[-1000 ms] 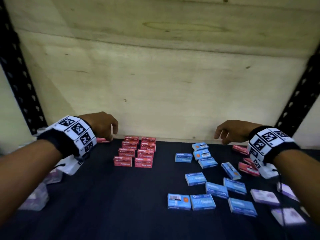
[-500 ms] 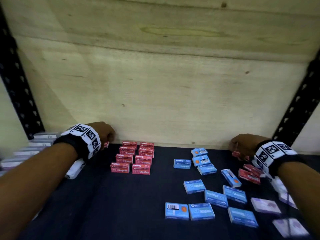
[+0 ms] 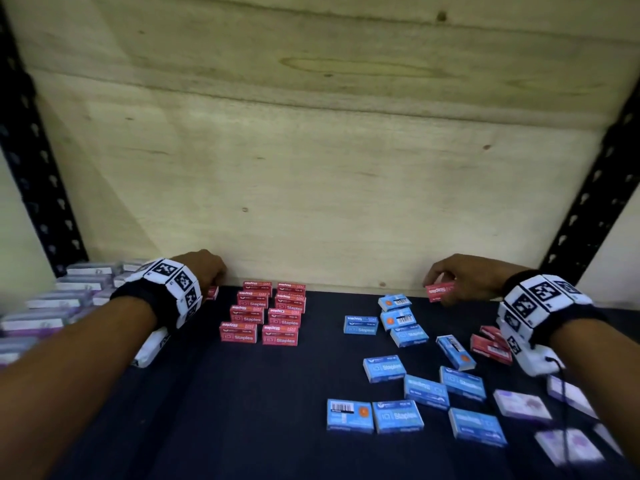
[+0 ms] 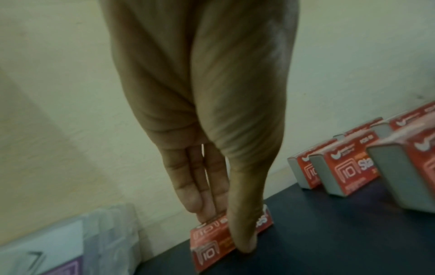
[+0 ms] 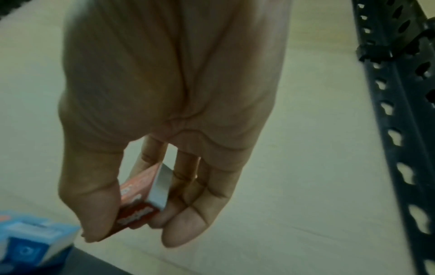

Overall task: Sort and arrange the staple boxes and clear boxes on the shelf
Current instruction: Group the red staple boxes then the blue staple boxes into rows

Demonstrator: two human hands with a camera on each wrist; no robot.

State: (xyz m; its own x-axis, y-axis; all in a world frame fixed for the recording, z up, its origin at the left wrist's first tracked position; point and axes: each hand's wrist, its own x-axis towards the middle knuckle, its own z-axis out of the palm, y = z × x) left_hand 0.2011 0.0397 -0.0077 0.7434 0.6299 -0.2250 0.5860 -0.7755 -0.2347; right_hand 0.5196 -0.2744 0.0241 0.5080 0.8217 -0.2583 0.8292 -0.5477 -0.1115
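On the dark shelf (image 3: 194,410), as I see it:
Red stack (image 3: 263,311): two neat columns, back centre.
Left hand (image 3: 204,268): I pinch a red box (image 4: 226,240) lying by the wall.
Right hand (image 3: 460,275): I pinch a lifted red staple box (image 3: 439,291).

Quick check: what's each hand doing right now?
Left hand: pinching a red staple box lying on the shelf.
Right hand: holding another red staple box, lifted.

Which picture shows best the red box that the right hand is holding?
The right wrist view: the red box sits close up, pinched between thumb and fingers of the right hand. The head view shows it small but with its label readable. The left wrist view does not show it.
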